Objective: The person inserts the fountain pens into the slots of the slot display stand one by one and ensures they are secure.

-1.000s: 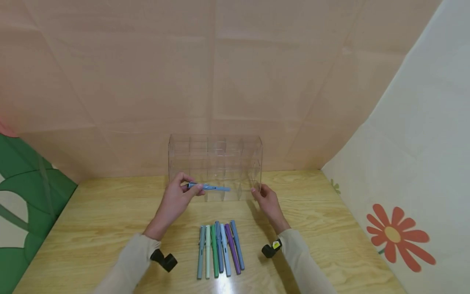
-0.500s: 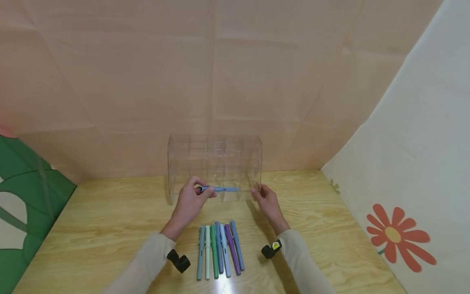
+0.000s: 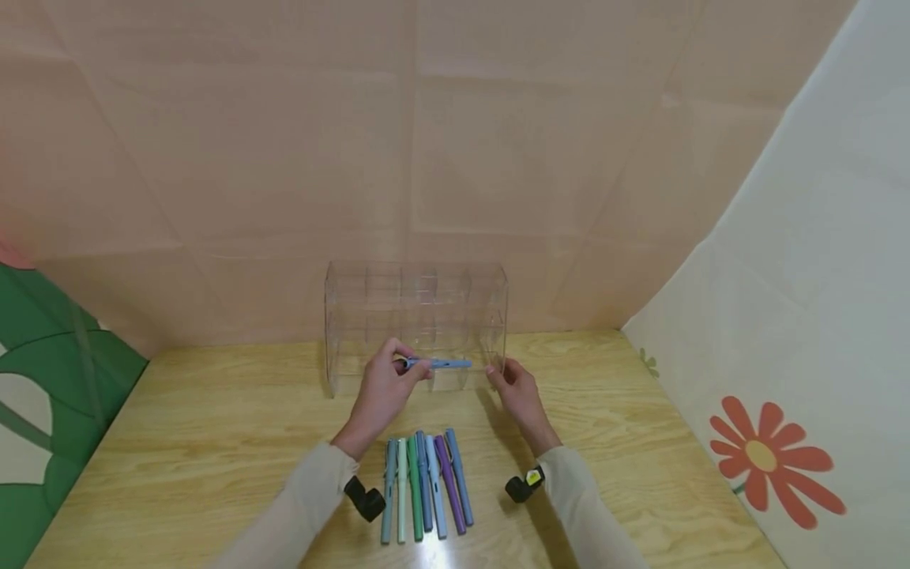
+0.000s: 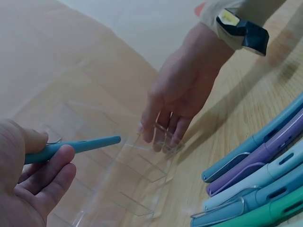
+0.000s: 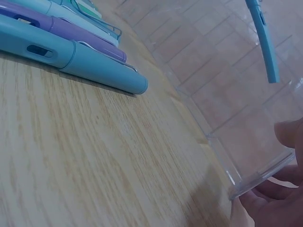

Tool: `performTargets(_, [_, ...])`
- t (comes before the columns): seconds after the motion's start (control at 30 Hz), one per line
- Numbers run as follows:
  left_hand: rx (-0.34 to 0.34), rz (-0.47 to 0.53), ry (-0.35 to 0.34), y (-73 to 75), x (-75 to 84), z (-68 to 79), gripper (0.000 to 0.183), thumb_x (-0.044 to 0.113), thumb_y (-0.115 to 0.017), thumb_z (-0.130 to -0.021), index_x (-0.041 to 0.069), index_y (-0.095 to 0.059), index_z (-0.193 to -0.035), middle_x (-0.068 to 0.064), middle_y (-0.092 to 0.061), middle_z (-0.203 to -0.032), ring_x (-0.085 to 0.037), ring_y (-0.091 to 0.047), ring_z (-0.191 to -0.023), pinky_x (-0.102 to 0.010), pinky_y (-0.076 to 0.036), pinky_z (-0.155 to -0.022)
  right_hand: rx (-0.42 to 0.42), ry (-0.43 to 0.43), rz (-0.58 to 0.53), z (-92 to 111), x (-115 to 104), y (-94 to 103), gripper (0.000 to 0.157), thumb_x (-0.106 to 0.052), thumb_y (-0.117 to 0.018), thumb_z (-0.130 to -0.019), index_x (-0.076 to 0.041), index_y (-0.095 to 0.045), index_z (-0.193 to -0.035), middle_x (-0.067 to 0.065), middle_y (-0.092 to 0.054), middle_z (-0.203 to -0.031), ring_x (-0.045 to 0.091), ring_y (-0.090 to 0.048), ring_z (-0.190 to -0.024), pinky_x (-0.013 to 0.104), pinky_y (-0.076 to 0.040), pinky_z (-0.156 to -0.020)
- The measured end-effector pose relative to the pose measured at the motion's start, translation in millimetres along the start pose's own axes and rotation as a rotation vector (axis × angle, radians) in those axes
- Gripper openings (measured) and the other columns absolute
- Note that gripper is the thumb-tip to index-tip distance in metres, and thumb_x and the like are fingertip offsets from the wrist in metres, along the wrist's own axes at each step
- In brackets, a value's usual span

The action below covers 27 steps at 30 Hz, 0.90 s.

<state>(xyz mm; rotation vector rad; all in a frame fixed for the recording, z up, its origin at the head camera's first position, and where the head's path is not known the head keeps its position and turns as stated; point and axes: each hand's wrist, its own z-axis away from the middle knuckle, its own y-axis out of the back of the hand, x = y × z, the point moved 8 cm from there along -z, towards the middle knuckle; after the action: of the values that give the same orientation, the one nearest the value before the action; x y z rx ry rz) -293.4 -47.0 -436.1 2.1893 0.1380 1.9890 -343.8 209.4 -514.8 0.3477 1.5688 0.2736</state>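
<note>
The left hand (image 3: 384, 387) pinches a slim blue pen (image 3: 451, 363) between thumb and fingers, its metal clip close to the thumb, a dark slot in its smooth barrel, its far end blunt. The pen is nearly level, before the lower compartments of a clear plastic rack (image 3: 415, 303). The right hand (image 3: 517, 391) grips the rack's right edge. Seven blue, green and purple pens (image 3: 424, 486) lie side by side on the wooden table (image 3: 213, 419).

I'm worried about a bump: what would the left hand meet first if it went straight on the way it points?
Most likely the clear organizer ahead of the left hand, perhaps with the blue pen it holds touching first; depth is hard to judge.
</note>
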Motion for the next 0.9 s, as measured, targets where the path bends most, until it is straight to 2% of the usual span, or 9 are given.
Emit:
performTargets(0.17, [0.021, 0.015, 0.016, -2.2, -2.5, -1.1, 0.024, 0.025, -0.07, -0.105, 0.009, -0.055, -0.115, -0.008, -0.082, -0.103, -0.015, -0.076, -0.083, -0.024, -0.027, -0.048, -0.01, 0.002, 0.002, -2, 0, -2.6, 0.049, -0.027, -0.061, -0.11, 0.005, -0.056, -0.147, 0.027, -0.066, -0.142, 0.039, -0.065, -0.13, 0.052, -0.055, -0.108])
performTargets(0.5, [0.044, 0.028, 0.015, -12.9, -8.1, -7.2, 0.023, 0.024, -0.07, -0.105, 0.009, -0.055, -0.113, -0.011, -0.082, -0.105, -0.019, -0.067, -0.069, -0.024, -0.029, -0.049, -0.012, -0.004, 0.002, -2, 2, -1.3, 0.051, -0.03, -0.06, -0.11, 0.004, -0.055, -0.148, 0.028, -0.064, -0.145, 0.041, -0.064, -0.132, 0.054, -0.054, -0.112])
performTargets(0.67, [0.057, 0.036, -0.007, -21.0, -12.7, -10.7, 0.024, 0.023, -0.071, -0.104, 0.007, -0.055, -0.111, -0.01, -0.082, -0.099, -0.015, -0.065, -0.069, -0.024, -0.033, -0.051, -0.009, -0.002, -0.006, -3, 2, -1.1, 0.05, -0.028, -0.061, -0.109, 0.005, -0.055, -0.147, 0.028, -0.065, -0.144, 0.04, -0.065, -0.131, 0.053, -0.054, -0.111])
performTargets(0.9, [0.043, 0.01, -0.014, -36.7, -19.1, -15.3, 0.024, 0.024, -0.071, -0.104, 0.008, -0.056, -0.113, -0.011, -0.082, -0.101, -0.015, -0.074, -0.082, -0.025, -0.044, -0.061, -0.01, 0.011, -0.016, 1, 2, -0.1, 0.051, -0.03, -0.061, -0.11, 0.004, -0.056, -0.146, 0.028, -0.065, -0.143, 0.041, -0.065, -0.131, 0.053, -0.054, -0.11])
